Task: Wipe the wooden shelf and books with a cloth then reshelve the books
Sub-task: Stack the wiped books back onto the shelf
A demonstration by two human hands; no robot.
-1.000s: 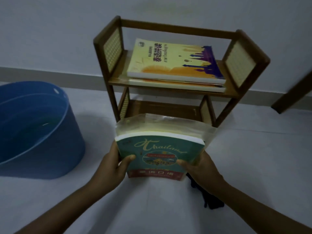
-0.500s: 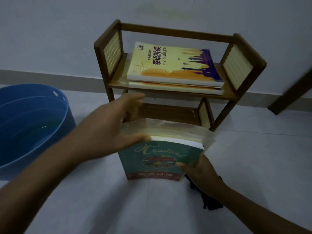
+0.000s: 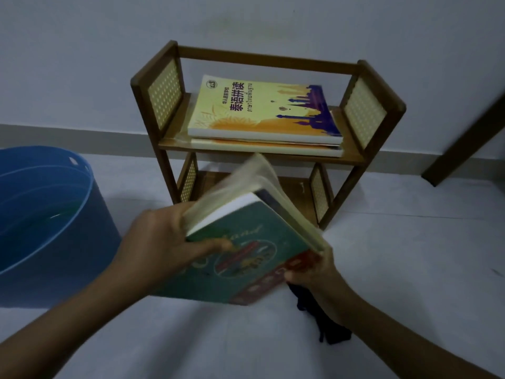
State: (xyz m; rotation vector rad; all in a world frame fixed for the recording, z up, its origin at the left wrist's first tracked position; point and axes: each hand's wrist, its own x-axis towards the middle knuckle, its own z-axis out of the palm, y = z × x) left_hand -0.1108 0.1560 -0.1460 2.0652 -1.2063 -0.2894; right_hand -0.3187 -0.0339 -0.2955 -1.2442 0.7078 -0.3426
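Both hands clamped on green Thailand book [image 3: 240, 253] – L hand [image 3: 164, 244] at top-left corner, R hand [image 3: 311, 272] at bottom-right, tilted w/ loose plastic cover flapping, just before wooden shelf [image 3: 262, 157]. Risk: cover snags, book slips.

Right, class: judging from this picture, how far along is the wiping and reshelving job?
Done: two books lie stacked on the shelf's upper tier. In hand: the left hand and right hand hold the green book. Left: shelving it. The dark cloth lies on the floor; wiping can't be confirmed.
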